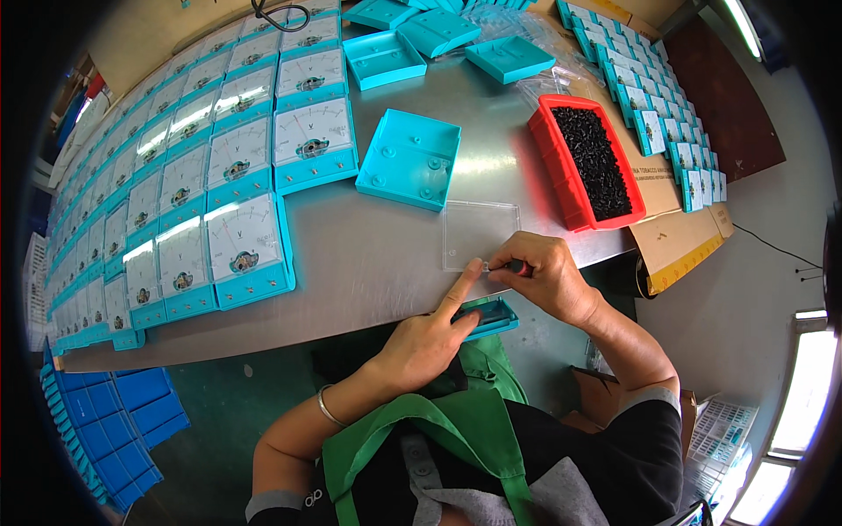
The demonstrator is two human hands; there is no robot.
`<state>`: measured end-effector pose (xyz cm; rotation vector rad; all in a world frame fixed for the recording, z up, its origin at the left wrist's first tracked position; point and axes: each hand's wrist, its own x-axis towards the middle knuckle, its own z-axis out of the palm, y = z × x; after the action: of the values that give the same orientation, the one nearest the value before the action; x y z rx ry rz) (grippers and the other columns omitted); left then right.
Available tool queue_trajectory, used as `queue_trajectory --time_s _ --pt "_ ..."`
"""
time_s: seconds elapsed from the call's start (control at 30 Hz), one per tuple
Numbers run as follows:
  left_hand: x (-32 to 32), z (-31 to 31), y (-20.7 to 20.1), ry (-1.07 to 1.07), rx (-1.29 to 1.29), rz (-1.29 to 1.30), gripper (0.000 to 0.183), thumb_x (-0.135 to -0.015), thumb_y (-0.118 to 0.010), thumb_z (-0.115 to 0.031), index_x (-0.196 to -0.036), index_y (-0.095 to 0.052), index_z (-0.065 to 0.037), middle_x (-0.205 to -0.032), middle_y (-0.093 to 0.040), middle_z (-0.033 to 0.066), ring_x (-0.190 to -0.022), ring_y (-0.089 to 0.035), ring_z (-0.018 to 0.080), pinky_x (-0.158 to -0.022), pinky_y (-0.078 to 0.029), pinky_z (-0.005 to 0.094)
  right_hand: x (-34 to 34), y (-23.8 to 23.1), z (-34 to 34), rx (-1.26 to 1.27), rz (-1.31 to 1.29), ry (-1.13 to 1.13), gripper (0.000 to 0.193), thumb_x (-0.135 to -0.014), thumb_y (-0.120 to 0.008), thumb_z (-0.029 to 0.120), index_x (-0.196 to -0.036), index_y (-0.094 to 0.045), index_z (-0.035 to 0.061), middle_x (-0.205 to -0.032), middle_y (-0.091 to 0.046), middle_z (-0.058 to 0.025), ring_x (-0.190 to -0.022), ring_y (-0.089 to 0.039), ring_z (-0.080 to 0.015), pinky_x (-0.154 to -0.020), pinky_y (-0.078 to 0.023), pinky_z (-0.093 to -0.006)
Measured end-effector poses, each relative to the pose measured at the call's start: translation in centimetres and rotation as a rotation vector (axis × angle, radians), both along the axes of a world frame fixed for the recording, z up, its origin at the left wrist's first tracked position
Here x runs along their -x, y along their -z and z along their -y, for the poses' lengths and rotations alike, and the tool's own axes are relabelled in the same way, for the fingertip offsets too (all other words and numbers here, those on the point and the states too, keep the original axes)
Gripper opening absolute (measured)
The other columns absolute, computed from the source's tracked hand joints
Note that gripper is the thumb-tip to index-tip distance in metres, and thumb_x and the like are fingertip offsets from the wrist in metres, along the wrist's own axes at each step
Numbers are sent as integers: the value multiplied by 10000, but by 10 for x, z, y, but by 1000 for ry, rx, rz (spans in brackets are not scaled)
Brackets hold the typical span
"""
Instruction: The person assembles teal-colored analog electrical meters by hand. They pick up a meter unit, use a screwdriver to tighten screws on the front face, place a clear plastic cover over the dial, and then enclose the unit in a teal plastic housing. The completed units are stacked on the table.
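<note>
A clear flat plastic cover (481, 230) lies on the metal table near its front edge. My left hand (425, 344) has its index finger stretched out to the cover's near right corner, with the thumb spread apart over a small teal tray (496, 319). What lies inside that tray is dark and partly hidden by the hand. My right hand (548, 273) is closed around a small screwdriver (521, 268) with a black and red handle. Its tip end meets the left fingertip; the exact contact is too small to make out.
Rows of teal panel meters (248, 238) cover the table's left side. An upturned teal case (410, 159) and more cases (510, 59) lie farther back. A red bin (561, 167) of small black parts stands to the right, beside cardboard (675, 237) bearing more teal pieces (649, 131).
</note>
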<state>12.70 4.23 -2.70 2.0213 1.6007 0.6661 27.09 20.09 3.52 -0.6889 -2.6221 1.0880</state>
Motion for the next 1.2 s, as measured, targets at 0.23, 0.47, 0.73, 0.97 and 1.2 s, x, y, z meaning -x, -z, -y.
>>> queue_trajectory --time_s 0.23,0.47,0.73,0.97,1.2 --pt "1 0 4 11 -6 -18 398 -711 -649 18 -1101 -615 -53 -1516 -127 237 -822 -674 304 -623 -581 364 5 6 -5 -182 -3 -90 142 -726 -728 39 -845 -650 37 -777 -598 -82 -634 -614 -232 -563 -494 -329" --pt "0 1 11 3 -58 -25 372 -712 -650 10 -1079 -625 -44 -1514 -140 247 -829 -679 305 -620 -583 360 6 0 -4 -344 54 -189 128 -704 -704 33 -806 -630 50 -785 -593 -79 -663 -618 -245 -563 -486 -355" --pt "-1 0 7 22 -66 27 336 -725 -654 -2 -1059 -637 -36 -1512 -138 261 -807 -684 297 -568 -569 346 47 -21 -47 -20 517 -237 257 -653 -764 229 -748 -609 49 -726 -640 -92 -716 -636 -278 -608 -464 -375" --pt "0 -2 -1 1 -21 59 354 -713 -668 14 -1062 -637 -34 -1511 -134 267 -840 -679 335 -596 -570 365 27 -22 -27 -125 -50 -105 288 -775 -733 169 -1003 -610 42 -665 -554 -41 -620 -540 -143 -542 -405 -296" --pt "0 -1 -3 -15 -27 54 350 -711 -670 25 -1054 -645 -41 -1519 -137 248 -881 -664 381 -623 -569 391 30 -15 2 511 -878 79 152 -905 -531 49 -1037 -561 -21 -607 -463 31 -499 -378 -29 -458 -301 -205"
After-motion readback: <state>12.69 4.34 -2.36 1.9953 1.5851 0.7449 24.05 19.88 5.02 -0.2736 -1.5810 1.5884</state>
